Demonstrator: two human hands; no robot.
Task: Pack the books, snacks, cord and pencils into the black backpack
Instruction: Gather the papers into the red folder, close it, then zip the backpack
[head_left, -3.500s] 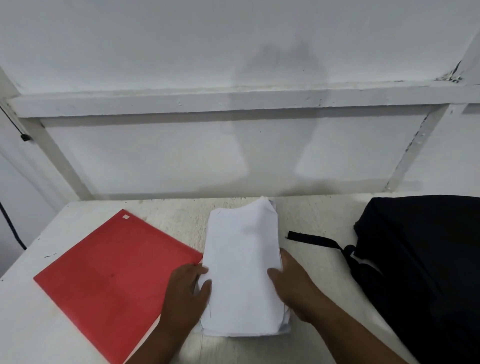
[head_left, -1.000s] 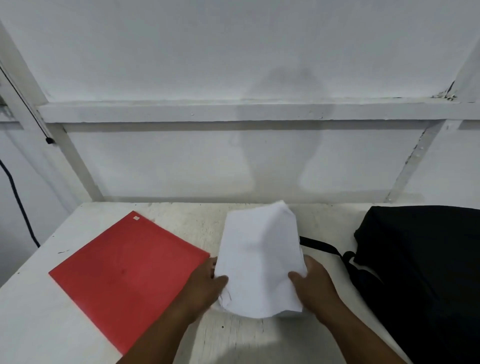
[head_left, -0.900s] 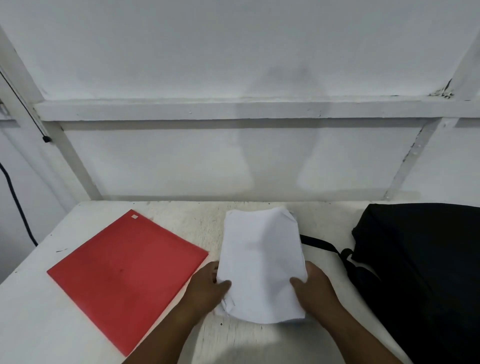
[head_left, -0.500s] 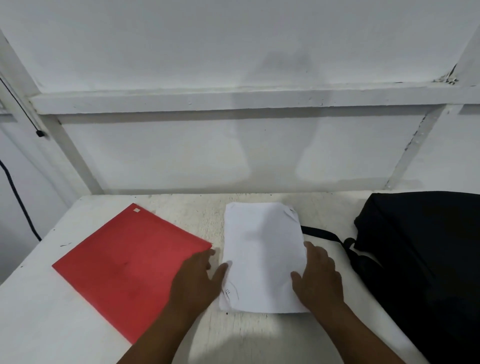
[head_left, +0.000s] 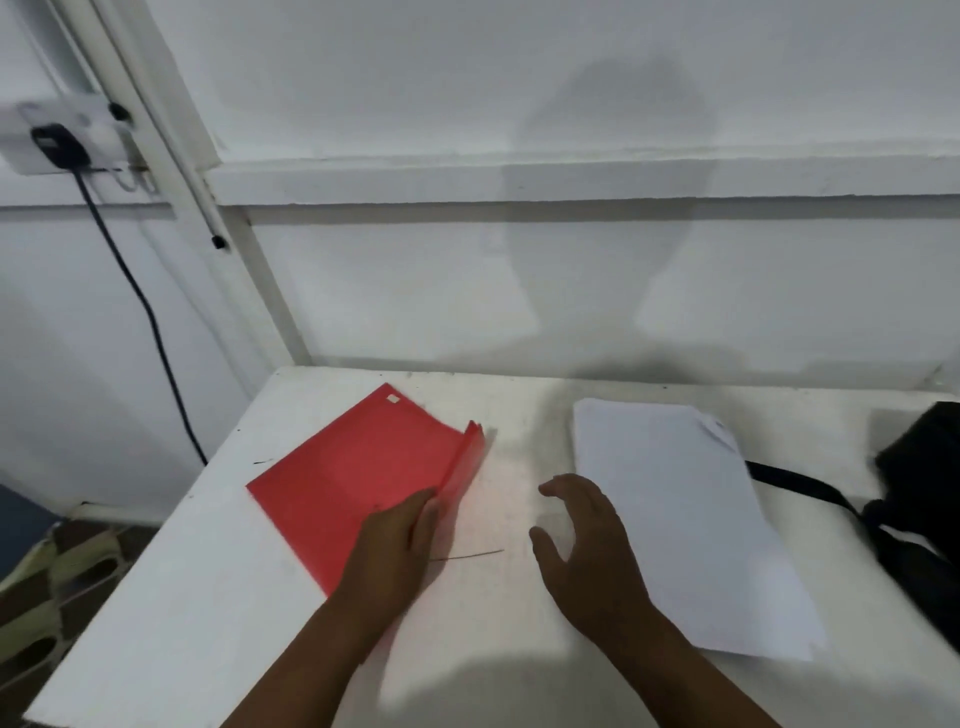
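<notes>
Now my left hand (head_left: 402, 540) lifts the right edge of the red folder (head_left: 358, 478), fingers tucked under it and curled round so that edge stands up off the worktop (head_left: 171, 613) while the rest lies flat, angled with one corner toward the wall. My right hand (head_left: 582, 540) hovers just beside it, fingers loosely spread and holding nothing, over the bare strip between the folder and the white papers (head_left: 685, 519). The papers lie flat to my right, apart from my hand, their far right corner dog-eared. Beyond them the backpack (head_left: 919, 499) sits at the right edge of my view, mostly cut off, its strap (head_left: 795, 486) running out from under the papers' right edge. Open worktop stretches left of the folder to the left rim and along the near edge. A dark cable (head_left: 135, 291) hangs down the wall at left from a socket (head_left: 57, 140).
</notes>
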